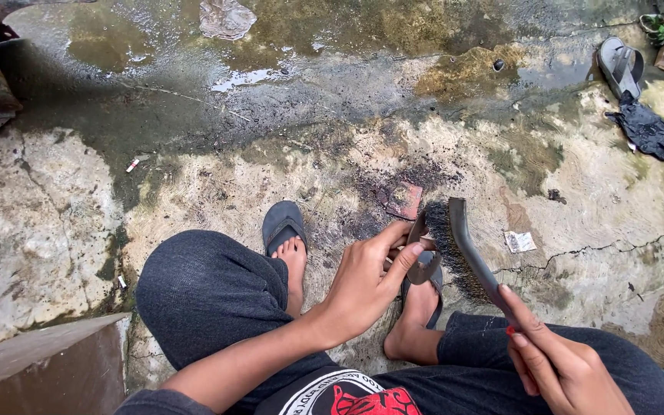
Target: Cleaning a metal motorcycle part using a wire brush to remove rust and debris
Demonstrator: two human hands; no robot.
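Bristles of a wire brush (pixel 455 250) are meeting a small dark metal piece (pixel 418 250) that the person is gripping in front of their knees. The left hand (pixel 366 284) is curling around that piece, thumb and forefinger pinching it near the top, so only its edges are showing between the fingers. The right hand (pixel 559 365) is wrapping around the brush's handle low down, fingers closed on it, with the head tilting up and leftward against the piece.

The person is sitting low, knees apart, both feet in dark sandals (pixel 283 224) on wet, cracked concrete (pixel 217 177). Rusty flecks and a reddish flat scrap (pixel 403 200) are lying on the ground just beyond the hands. A grey sandal (pixel 621 66) and a black rag (pixel 649 132) are lying well apart at the upper right, and a small paper scrap (pixel 519 241) is sitting near the brush.

To my eye, the brushing is going best if the left hand is keeping the piece braced and the fingertips clear of the wires, which are passing very close to the thumb. Short, firm strokes away from the holding hand would seem safer than long ones, turning the piece to expose hidden faces.
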